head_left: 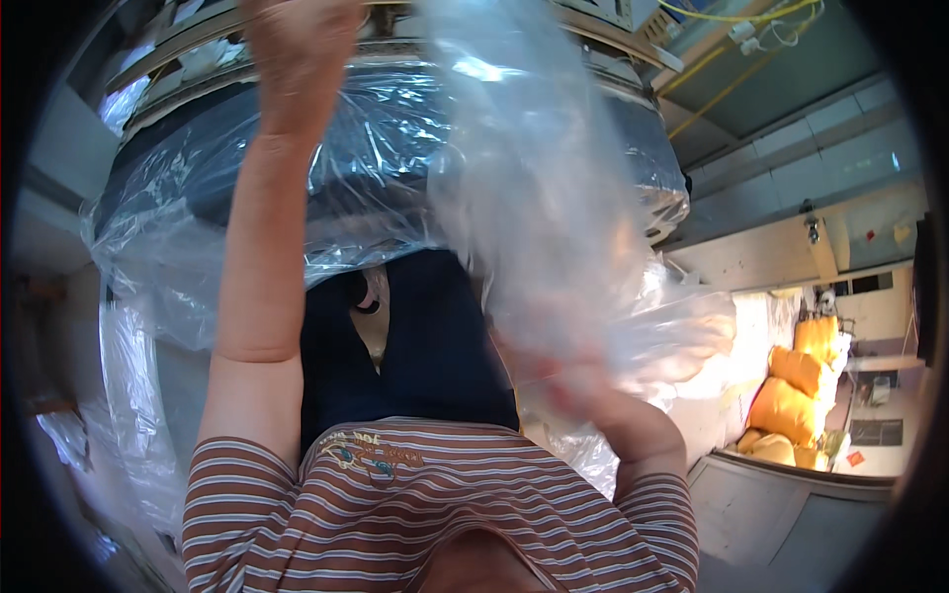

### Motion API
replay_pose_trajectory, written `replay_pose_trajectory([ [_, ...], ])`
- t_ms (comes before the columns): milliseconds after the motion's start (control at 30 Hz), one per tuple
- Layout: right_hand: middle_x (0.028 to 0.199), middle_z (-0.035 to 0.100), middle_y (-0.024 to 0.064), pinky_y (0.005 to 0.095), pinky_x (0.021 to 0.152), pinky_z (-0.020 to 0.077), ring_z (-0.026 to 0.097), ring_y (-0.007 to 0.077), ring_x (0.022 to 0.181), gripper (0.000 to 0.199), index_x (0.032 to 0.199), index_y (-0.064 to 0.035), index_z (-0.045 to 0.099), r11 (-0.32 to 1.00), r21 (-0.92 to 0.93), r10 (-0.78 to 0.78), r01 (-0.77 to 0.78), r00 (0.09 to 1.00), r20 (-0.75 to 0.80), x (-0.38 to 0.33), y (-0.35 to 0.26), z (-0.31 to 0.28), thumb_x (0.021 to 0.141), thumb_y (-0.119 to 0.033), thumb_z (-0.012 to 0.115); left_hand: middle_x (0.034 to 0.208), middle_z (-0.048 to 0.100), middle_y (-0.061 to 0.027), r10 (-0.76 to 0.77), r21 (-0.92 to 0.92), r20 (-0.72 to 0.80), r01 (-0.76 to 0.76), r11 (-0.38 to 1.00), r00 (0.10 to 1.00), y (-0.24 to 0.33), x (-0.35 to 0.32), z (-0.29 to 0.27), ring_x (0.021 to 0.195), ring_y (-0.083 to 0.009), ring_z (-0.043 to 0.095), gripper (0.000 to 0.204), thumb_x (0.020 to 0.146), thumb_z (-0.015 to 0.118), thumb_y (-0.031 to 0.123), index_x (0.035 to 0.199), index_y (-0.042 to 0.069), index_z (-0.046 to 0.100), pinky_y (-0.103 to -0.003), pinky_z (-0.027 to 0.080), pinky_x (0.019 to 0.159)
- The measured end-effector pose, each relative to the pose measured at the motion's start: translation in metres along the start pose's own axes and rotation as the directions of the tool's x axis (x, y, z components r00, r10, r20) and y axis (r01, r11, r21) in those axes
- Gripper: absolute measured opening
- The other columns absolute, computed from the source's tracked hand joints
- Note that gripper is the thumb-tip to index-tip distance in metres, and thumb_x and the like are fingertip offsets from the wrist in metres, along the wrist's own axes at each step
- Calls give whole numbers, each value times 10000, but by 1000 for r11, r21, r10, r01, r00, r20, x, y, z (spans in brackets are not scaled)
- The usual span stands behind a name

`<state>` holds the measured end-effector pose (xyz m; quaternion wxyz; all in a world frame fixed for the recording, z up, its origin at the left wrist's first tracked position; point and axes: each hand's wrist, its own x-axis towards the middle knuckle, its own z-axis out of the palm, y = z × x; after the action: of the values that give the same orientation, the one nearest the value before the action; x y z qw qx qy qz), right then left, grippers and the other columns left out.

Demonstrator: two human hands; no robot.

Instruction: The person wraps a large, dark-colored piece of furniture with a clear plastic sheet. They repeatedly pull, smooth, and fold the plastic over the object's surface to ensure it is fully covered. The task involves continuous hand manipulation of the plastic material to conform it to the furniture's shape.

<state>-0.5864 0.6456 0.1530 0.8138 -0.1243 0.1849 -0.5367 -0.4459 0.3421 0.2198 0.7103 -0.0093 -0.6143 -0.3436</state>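
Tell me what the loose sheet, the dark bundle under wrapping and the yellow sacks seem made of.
Loose sheet: probably thin plastic film, glossy and translucent, given its bright glints. Dark bundle: perhaps matte fabric, from its dull tone, though the shiny wrapping leaves that open. Yellow sacks: maybe woven plastic or cloth, judging by soft bulges; finish unclear.

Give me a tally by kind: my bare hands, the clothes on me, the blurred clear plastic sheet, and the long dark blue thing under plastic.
Hands: 2 (left hand, right hand)
Clothes: 2 (striped shirt, dark trousers)
Blurred clear plastic sheet: 1
Long dark blue thing under plastic: 1
Total: 6
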Motion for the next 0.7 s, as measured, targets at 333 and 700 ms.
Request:
replay_pose_trajectory([
  [333,1060,550,50,234,682,479,568,105,879,388,1208,-8,475,787,-611,480,-90,712,512,184,62,102,908,-236,570,939,563,-22,-116,756,-474,471,454,873,116,-119,-276,854,-110,551,123,859,612,60,973,29,576,-234,446,778],
  [700,1492,265,120,558,1069,218,237,349,1368,693,1419,-108,321,-882,-463,-31,95,966,257,263,7,-18,842,-351,618,924,558,-64,-792,842,-459,481,-243,404,267,-241,-399,833,-152,519,228,734,577,-18,958,25,590,-259,406,728],
])
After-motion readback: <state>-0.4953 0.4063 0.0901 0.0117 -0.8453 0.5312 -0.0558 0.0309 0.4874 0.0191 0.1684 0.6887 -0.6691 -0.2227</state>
